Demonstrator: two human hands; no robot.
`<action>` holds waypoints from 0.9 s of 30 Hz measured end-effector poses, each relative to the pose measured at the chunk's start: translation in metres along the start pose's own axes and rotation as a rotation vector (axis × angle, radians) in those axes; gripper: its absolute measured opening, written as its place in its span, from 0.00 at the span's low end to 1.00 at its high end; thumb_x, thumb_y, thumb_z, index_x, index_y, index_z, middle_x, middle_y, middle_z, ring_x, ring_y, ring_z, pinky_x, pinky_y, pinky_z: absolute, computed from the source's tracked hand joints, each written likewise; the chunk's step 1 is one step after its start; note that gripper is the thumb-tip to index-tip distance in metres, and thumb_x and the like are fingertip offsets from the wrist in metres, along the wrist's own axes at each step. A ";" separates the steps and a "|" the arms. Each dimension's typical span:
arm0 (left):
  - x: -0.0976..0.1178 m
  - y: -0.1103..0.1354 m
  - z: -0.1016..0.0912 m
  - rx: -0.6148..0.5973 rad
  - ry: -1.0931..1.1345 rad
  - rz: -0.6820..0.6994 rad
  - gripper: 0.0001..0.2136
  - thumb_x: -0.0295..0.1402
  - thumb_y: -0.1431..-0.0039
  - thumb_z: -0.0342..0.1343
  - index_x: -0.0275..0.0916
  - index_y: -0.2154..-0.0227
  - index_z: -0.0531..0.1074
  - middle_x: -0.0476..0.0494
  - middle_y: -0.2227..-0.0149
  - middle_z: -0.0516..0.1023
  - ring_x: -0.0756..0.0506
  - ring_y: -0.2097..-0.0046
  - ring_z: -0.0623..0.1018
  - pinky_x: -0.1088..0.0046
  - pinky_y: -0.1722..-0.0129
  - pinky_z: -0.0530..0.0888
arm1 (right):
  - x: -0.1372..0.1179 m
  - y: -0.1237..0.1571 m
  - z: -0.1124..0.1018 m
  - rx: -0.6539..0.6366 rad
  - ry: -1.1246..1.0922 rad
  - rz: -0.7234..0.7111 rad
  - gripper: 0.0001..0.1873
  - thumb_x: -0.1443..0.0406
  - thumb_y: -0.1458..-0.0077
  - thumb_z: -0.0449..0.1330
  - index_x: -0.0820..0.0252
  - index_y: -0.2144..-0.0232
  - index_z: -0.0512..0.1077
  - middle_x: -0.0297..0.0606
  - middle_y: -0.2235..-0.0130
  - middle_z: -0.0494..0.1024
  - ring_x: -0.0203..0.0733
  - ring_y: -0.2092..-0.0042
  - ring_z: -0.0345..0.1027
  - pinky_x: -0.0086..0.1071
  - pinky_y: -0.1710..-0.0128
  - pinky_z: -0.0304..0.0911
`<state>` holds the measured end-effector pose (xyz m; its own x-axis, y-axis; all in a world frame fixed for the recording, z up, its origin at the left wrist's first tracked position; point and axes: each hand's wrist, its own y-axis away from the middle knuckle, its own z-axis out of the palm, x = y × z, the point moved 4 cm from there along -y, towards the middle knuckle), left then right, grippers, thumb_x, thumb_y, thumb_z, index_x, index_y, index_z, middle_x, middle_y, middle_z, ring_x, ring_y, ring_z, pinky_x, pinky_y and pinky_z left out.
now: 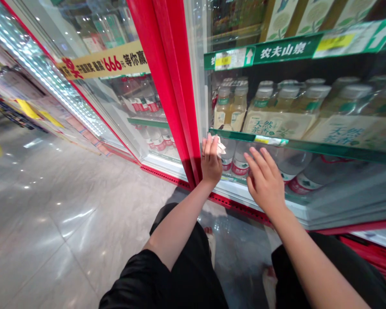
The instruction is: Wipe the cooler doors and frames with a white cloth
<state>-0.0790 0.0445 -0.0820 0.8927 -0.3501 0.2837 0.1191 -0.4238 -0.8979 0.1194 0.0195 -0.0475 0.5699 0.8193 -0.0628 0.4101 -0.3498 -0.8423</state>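
Observation:
My left hand point(211, 161) presses a small white wipe point(220, 146) against the glass door point(199, 86) of a red drinks cooler, close to its red frame point(167, 86). Its fingers are held together over the wipe. My right hand point(265, 182) lies flat on the same glass a little to the right, fingers spread, holding nothing. Behind the glass stand rows of pale tea bottles point(263, 109) on a green shelf point(309, 143), with water bottles point(239, 165) on the shelf below.
A second cooler door point(116, 98) with a yellow banner point(106, 64) stands to the left. A shiny grey tiled floor point(51, 206) stretches left, with store shelving point(22, 111) at the far left. My knees in black trousers point(180, 266) are low in view.

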 end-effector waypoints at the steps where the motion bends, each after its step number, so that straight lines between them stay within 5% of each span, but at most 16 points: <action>1: -0.004 -0.003 -0.001 0.019 -0.001 -0.016 0.28 0.35 0.18 0.37 0.45 0.20 0.45 0.31 0.21 0.64 0.40 0.18 0.56 0.48 0.18 0.58 | 0.000 0.000 0.000 -0.001 -0.002 -0.003 0.49 0.74 0.32 0.57 0.48 0.17 0.44 0.45 0.22 0.64 0.59 0.20 0.54 0.58 0.24 0.63; 7: -0.003 0.014 0.002 0.050 -0.025 -0.206 0.26 0.36 0.18 0.40 0.41 0.21 0.51 0.29 0.20 0.60 0.39 0.17 0.51 0.49 0.18 0.60 | 0.003 0.002 0.001 -0.009 0.011 -0.017 0.48 0.73 0.32 0.57 0.50 0.17 0.45 0.47 0.22 0.65 0.59 0.20 0.55 0.59 0.25 0.64; 13: -0.005 0.003 0.001 0.032 -0.004 -0.064 0.28 0.32 0.18 0.36 0.45 0.20 0.47 0.33 0.21 0.64 0.40 0.18 0.56 0.46 0.18 0.58 | 0.001 0.001 -0.001 -0.005 0.018 -0.015 0.47 0.74 0.32 0.57 0.50 0.17 0.46 0.49 0.23 0.66 0.61 0.21 0.56 0.61 0.25 0.65; 19: -0.009 0.011 -0.002 0.070 -0.032 -0.196 0.28 0.35 0.18 0.38 0.42 0.20 0.47 0.30 0.20 0.60 0.39 0.17 0.52 0.46 0.18 0.60 | 0.002 0.002 -0.001 -0.022 0.013 -0.017 0.49 0.74 0.32 0.58 0.49 0.17 0.44 0.47 0.22 0.63 0.61 0.21 0.55 0.60 0.25 0.64; 27: -0.007 0.003 0.000 0.038 0.012 -0.106 0.27 0.36 0.18 0.37 0.42 0.21 0.49 0.29 0.21 0.62 0.40 0.17 0.54 0.46 0.17 0.56 | -0.001 0.000 -0.003 -0.018 0.008 -0.023 0.48 0.75 0.32 0.58 0.52 0.18 0.47 0.50 0.23 0.66 0.60 0.20 0.53 0.60 0.25 0.64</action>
<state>-0.0853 0.0456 -0.0865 0.8690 -0.3148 0.3818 0.2294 -0.4275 -0.8745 0.1208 0.0178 -0.0458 0.5660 0.8235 -0.0392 0.4360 -0.3394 -0.8335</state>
